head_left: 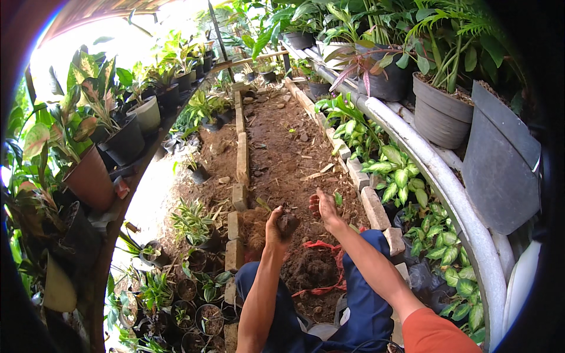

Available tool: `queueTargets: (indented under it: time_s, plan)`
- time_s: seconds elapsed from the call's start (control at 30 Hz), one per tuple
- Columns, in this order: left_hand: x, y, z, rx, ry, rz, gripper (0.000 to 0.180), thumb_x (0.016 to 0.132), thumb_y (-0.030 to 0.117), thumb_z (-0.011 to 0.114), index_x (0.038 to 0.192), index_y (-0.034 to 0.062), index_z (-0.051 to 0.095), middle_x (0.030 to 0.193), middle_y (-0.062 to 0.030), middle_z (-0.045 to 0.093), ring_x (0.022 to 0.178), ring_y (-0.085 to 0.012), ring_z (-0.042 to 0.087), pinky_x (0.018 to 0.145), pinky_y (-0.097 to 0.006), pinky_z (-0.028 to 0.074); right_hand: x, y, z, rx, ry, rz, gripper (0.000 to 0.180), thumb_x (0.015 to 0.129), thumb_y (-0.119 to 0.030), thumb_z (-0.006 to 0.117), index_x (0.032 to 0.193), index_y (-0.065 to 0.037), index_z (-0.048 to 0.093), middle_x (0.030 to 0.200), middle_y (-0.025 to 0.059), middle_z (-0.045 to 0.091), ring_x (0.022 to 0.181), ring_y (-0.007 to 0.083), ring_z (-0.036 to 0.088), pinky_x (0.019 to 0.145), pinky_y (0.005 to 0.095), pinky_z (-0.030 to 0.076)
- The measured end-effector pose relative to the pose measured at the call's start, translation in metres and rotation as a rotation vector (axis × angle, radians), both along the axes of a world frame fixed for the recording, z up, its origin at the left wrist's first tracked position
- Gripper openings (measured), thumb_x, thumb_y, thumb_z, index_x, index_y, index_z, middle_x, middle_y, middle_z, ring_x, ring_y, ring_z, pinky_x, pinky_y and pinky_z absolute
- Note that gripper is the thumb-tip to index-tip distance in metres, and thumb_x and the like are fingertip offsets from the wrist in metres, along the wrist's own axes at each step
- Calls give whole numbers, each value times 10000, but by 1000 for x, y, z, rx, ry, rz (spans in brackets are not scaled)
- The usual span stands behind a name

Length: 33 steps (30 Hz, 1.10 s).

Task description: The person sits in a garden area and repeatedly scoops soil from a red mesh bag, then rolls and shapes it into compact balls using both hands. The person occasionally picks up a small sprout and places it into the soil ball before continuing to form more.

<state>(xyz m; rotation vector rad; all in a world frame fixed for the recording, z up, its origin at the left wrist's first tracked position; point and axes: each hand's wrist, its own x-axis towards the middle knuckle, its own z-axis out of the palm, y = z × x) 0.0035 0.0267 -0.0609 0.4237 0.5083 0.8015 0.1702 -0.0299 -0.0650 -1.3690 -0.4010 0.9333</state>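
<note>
In front of my knees, my left hand (275,229) is closed round a dark clump of soil (288,225), which may be in a small pot; I cannot tell. A small yellow-green leaf (263,204) shows just above this hand, and whether it belongs to the clump is unclear. To the right of the clump and apart from it, my right hand (325,207) is raised with its fingers stretched out and nothing visible in it. Below both hands, a heap of dark loose soil (311,269) lies between my legs, with torn red plastic (339,266) round it.
Brick edging (242,159) runs along the left of the dirt path (276,135), with more bricks (373,207) on the right. Potted plants (200,223) crowd the left ground. A shelf of pots stands left; a pale pipe (424,162) and large grey pots (441,112) stand right.
</note>
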Motion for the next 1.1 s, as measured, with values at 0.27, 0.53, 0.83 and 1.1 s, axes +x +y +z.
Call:
queueTargets:
  time_s: [0.27,0.53,0.83,1.1]
  plan:
    - [1,-19,28,-31,-255,21,453,903,430,580,1143,54,502,1056,-118,591,1037,-254,589,925,-440,513,-1,0,1,5,-20,14,453,942,-513,460,911,-85,605,822,33,612,748,136,612,639,310,475]
    - [0,-16,16,10,-332,-139,329,906,299,546,1145,74,528,932,-81,626,874,-245,611,764,-399,535,-3,1,1,9,-11,10,444,930,-517,486,907,-89,601,811,20,614,718,131,608,620,289,469]
    - [2,-17,15,50,-277,-164,170,858,206,552,971,80,566,843,-80,604,802,-236,604,752,-384,514,-3,2,3,8,-33,32,462,929,-524,481,900,-77,594,807,31,614,721,138,604,624,301,471]
    - [4,-10,1,33,-159,-74,125,878,231,536,872,107,546,836,-67,606,781,-248,605,710,-386,517,-5,-1,7,-30,-27,38,442,938,-514,464,908,-90,583,814,41,603,738,139,597,645,305,471]
